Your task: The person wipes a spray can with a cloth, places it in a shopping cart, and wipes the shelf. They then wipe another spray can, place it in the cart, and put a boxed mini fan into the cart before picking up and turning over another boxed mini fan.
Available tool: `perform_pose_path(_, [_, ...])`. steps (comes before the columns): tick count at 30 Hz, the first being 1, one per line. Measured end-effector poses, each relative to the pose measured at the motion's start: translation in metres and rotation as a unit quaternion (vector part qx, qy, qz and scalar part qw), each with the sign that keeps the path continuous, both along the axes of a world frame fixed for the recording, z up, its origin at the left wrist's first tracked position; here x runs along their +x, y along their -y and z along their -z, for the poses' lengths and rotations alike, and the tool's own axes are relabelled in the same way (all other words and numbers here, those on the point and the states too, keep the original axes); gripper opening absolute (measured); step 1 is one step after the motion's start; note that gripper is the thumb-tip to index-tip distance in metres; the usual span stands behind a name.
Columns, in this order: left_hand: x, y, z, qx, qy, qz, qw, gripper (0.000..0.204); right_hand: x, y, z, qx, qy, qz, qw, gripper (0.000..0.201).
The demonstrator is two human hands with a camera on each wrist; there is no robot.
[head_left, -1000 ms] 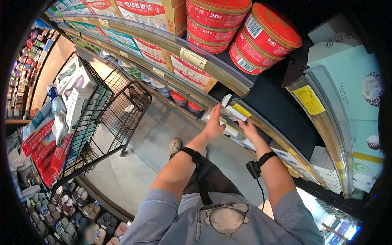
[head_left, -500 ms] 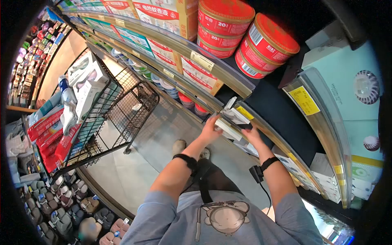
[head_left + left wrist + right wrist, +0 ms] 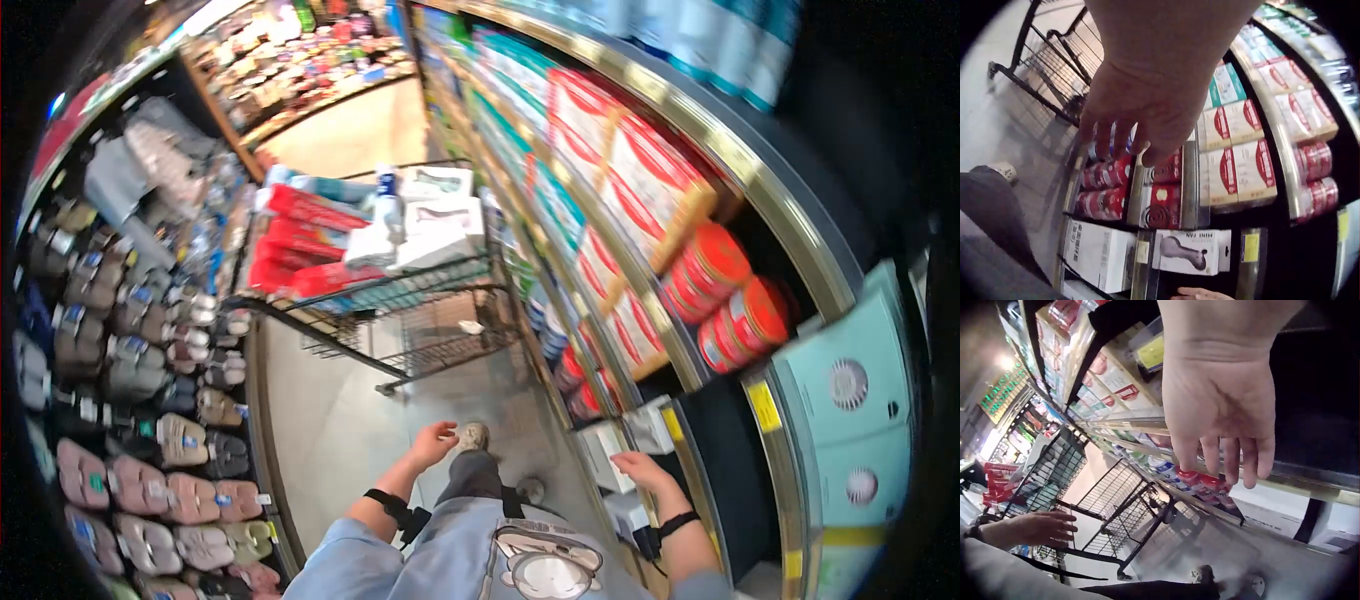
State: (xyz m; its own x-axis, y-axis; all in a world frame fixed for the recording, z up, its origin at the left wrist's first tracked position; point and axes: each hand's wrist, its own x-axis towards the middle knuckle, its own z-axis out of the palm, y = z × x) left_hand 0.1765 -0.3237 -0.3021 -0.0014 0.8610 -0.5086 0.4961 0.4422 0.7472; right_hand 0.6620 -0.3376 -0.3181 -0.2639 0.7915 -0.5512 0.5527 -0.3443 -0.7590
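My left hand [image 3: 435, 443] is in the air over the aisle floor, fingers loose and holding nothing. Close to the lower shelf is my right hand [image 3: 648, 472], its fingers relaxed with nothing in them; the right wrist view shows its bare palm [image 3: 1222, 406]. By that hand a white box [image 3: 652, 430] lies on the shelf; in the left wrist view the mini fan box [image 3: 1188, 252] carries a picture of a fan. A larger white box [image 3: 1099, 255] sits one level below. Beyond the left hand stands a black wire shopping cart [image 3: 390, 357].
The cart carries red packs [image 3: 312, 225] and white boxes [image 3: 440, 235]. Slippers [image 3: 140, 480] line the left rack. To the right, shelves hold red tins [image 3: 745, 325], cartons [image 3: 655, 165] and pale green boxes [image 3: 850, 385]. Aisle floor [image 3: 320, 430] runs between.
Both hands were together at the lower shelf. The left hand has drawn away over the aisle, while the right stays near the shelf. The head view has turned toward the cart.
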Motion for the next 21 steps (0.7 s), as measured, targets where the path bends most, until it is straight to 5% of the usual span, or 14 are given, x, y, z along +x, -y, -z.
perform_pose_path(8, [-0.053,-0.034,-0.053,0.098,0.042,-0.163,0.981,0.041,-0.102,-0.104,-0.038,0.035,-0.020,-0.037,0.999,0.026])
perform_pose_path(13, [-0.090,-0.119,-0.089,0.240,0.021,-0.095,0.966,0.036,-0.180,-0.176,-0.068,0.107,-0.028,-0.066,0.992,0.022])
perform_pose_path(17, [-0.121,-0.184,-0.130,0.245,0.055,-0.086,0.964,0.036,-0.249,-0.233,-0.084,0.169,-0.064,-0.057,0.982,0.015])
perform_pose_path(19, [-0.137,-0.213,-0.139,0.302,0.033,-0.053,0.951,0.037,-0.297,-0.262,-0.139,0.214,-0.009,-0.081,0.973,0.012])
perform_pose_path(21, [-0.149,-0.237,-0.138,0.313,0.042,-0.037,0.948,0.038,-0.330,-0.297,-0.149,0.348,0.008,-0.116,0.930,0.021])
